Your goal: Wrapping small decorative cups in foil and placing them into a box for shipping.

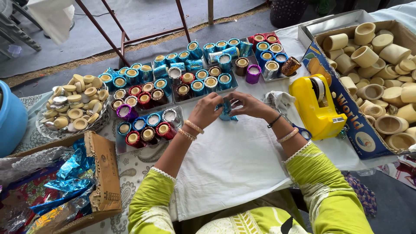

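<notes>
light: bright, even daylight | shadows: soft, faint | focus: sharp | edges: slight wide-angle bend

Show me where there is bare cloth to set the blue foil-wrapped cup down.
Free: the white cloth just below both hands, between the forearms. A smaller bare strip lies between the right hand and the yellow tape dispenser. Crowded: metal trays of foil-wrapped cups above the left hand, and the cardboard box of plain cups at right.

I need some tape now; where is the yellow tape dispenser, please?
In the head view, the yellow tape dispenser stands on the white cloth beside the right hand, next to the cardboard box of plain cups.
</notes>
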